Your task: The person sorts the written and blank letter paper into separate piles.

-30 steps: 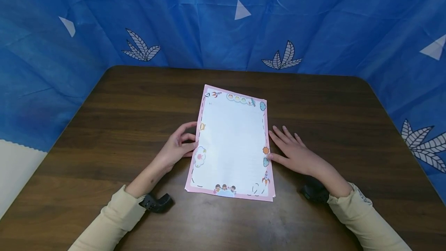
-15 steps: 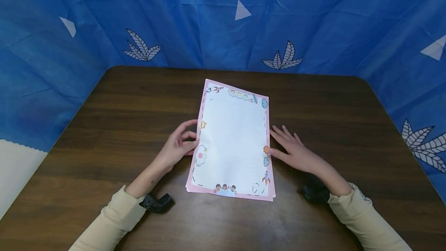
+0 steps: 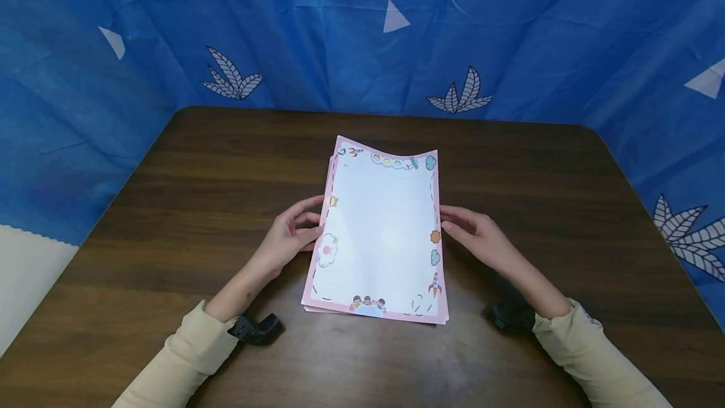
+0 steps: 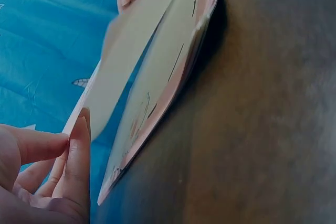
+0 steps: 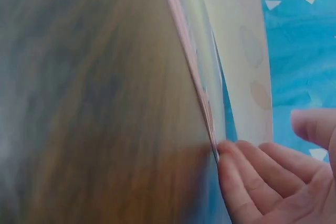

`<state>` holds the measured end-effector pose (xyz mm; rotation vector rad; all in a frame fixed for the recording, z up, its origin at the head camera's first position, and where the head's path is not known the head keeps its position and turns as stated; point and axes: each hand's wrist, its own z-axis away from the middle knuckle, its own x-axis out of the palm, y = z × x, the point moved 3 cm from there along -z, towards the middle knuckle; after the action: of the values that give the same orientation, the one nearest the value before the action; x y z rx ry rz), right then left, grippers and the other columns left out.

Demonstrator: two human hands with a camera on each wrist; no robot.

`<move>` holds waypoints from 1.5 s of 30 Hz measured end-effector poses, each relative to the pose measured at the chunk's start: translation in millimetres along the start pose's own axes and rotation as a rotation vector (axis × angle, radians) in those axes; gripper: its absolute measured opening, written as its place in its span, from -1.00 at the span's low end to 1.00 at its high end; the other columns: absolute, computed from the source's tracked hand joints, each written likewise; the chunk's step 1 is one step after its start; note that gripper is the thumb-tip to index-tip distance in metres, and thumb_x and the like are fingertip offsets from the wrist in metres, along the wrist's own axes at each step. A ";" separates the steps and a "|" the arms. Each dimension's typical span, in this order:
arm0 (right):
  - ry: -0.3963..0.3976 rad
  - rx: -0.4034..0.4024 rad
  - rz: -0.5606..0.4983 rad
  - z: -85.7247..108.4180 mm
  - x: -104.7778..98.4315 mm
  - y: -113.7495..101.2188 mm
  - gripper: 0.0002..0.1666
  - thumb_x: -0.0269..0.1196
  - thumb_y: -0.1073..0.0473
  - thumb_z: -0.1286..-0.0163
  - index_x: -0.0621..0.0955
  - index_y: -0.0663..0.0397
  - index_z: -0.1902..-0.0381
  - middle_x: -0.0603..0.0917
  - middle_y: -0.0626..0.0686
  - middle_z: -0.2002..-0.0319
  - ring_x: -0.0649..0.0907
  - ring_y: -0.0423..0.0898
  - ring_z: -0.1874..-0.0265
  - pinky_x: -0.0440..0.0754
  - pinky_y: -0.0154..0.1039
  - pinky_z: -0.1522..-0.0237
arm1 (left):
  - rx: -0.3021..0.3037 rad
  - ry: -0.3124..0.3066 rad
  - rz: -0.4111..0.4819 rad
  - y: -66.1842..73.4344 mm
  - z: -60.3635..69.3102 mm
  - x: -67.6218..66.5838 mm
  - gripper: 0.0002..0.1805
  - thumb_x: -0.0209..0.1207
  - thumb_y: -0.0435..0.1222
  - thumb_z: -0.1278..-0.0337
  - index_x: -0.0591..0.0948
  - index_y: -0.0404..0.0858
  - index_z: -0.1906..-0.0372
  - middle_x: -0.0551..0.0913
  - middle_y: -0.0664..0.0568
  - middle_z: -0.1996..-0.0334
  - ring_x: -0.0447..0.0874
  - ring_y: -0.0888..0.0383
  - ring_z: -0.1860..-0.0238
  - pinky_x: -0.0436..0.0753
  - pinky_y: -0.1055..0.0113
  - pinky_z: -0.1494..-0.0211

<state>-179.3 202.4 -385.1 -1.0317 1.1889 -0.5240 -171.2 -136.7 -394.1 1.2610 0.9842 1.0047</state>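
A stack of pink-bordered sheets [image 5: 190, 61] with cartoon prints lies in the middle of the table. Its top sheet [image 3: 381, 225] is raised off the others and bows at the far end; both wrist views show a gap beneath it. At the left edge my left hand [image 3: 291, 238] pinches that sheet between thumb and fingers. My right hand [image 3: 481, 238] is at the right edge, its fingertips [image 5: 227, 148] touching the paper edges. The right thumb [image 5: 312, 124] stands apart from the paper in the right wrist view. Lower sheets are mostly hidden.
The dark wooden table [image 3: 170, 206] has rounded far corners. A blue cloth [image 3: 351, 36] with leaf and triangle prints hangs behind and beside it. A black wrist device [image 3: 256, 330] sits by the left cuff, another [image 3: 511, 318] by the right.
My right hand's spread fingers have drawn together against the paper's right edge. The top sheet has risen on its right side and now bows, showing more of the sheet below at left.
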 end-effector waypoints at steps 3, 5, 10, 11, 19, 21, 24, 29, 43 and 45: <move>0.015 0.038 -0.091 -3.0 0.1 -1.1 -0.47 0.15 0.15 -0.39 0.41 0.30 -0.24 0.58 0.26 -0.02 0.65 0.05 0.15 0.63 -0.16 0.21 | -0.003 0.003 -0.001 1.3 -0.2 -0.3 -0.40 0.12 -0.53 -0.18 0.30 -0.27 -0.34 0.53 -0.29 0.13 0.66 -0.02 0.30 0.64 0.17 0.23; 0.024 0.067 -0.127 -5.1 0.3 -2.1 -0.49 0.17 0.19 -0.37 0.41 0.30 -0.22 0.62 0.26 0.08 0.68 0.03 0.28 0.65 -0.18 0.31 | -0.002 0.003 -0.003 1.6 -0.5 -0.6 -0.40 0.12 -0.53 -0.18 0.30 -0.27 -0.34 0.53 -0.29 0.13 0.66 -0.02 0.30 0.64 0.17 0.23; 0.035 0.125 -0.146 -11.4 1.9 -5.1 -0.48 0.21 0.26 -0.33 0.41 0.27 -0.22 0.68 0.21 0.27 0.68 0.02 0.44 0.65 -0.19 0.38 | 0.005 0.002 -0.004 2.6 -2.1 -2.7 -0.40 0.12 -0.52 -0.18 0.31 -0.27 -0.34 0.53 -0.27 0.13 0.67 -0.02 0.29 0.64 0.16 0.23; 0.034 0.133 -0.152 -12.8 2.3 -5.9 -0.48 0.21 0.28 -0.33 0.40 0.27 -0.23 0.68 0.21 0.30 0.67 0.03 0.44 0.65 -0.19 0.38 | 0.008 0.004 -0.008 3.1 -2.4 -3.6 -0.40 0.12 -0.52 -0.18 0.31 -0.27 -0.34 0.53 -0.27 0.12 0.68 -0.01 0.28 0.64 0.16 0.23; 0.049 0.163 -0.211 -22.9 4.3 -15.6 -0.45 0.19 0.31 -0.33 0.35 0.29 -0.25 0.64 0.21 0.33 0.67 0.01 0.44 0.64 -0.19 0.29 | 0.023 0.027 -0.029 13.5 -2.4 -19.1 -0.40 0.11 -0.53 -0.19 0.31 -0.30 -0.34 0.51 -0.29 0.08 0.67 0.03 0.23 0.62 0.18 0.19; 0.060 0.171 -0.222 -26.2 4.9 -19.0 -0.44 0.20 0.30 -0.33 0.35 0.28 -0.26 0.64 0.22 0.33 0.67 0.00 0.45 0.64 -0.19 0.28 | 0.020 0.030 -0.041 17.1 -2.0 -24.8 -0.40 0.11 -0.52 -0.19 0.30 -0.30 -0.35 0.50 -0.29 0.06 0.67 0.05 0.22 0.62 0.18 0.18; 0.075 0.187 -0.238 -32.3 7.0 -24.1 -0.43 0.21 0.27 -0.33 0.35 0.24 -0.27 0.65 0.21 0.32 0.67 -0.02 0.46 0.63 -0.19 0.27 | 0.016 0.029 -0.068 22.9 -1.4 -34.6 -0.39 0.13 -0.50 -0.19 0.29 -0.30 -0.36 0.50 -0.29 0.04 0.67 0.06 0.23 0.61 0.20 0.16; 0.078 0.202 -0.262 -45.7 15.0 -33.9 -0.42 0.22 0.27 -0.32 0.35 0.20 -0.28 0.66 0.19 0.32 0.68 -0.03 0.45 0.63 -0.20 0.28 | -0.015 0.002 -0.115 29.8 -0.4 -51.9 -0.36 0.15 -0.48 -0.18 0.27 -0.28 -0.37 0.48 -0.28 0.00 0.67 0.05 0.19 0.59 0.21 0.11; 0.056 0.258 -0.326 -92.5 63.0 -69.2 -0.49 0.23 0.26 -0.31 0.43 0.03 -0.22 0.66 0.16 0.31 0.69 0.00 0.40 0.64 -0.22 0.28 | -0.026 0.098 -0.292 46.6 14.6 -114.0 -0.40 0.16 -0.35 -0.22 0.28 -0.37 -0.34 0.46 -0.24 -0.01 0.61 0.16 0.16 0.56 0.34 0.09; 0.050 0.258 -0.347 -100.2 72.1 -74.4 -0.51 0.23 0.29 -0.31 0.45 0.04 -0.19 0.67 0.16 0.33 0.68 0.00 0.42 0.64 -0.21 0.31 | -0.026 0.097 -0.310 45.9 17.2 -123.5 -0.39 0.17 -0.33 -0.22 0.28 -0.39 -0.34 0.48 -0.19 0.01 0.60 0.19 0.17 0.56 0.37 0.09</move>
<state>-235.6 72.4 -358.8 -1.0093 0.9576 -0.9547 -190.6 -258.1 -343.8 1.0068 1.1965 0.8387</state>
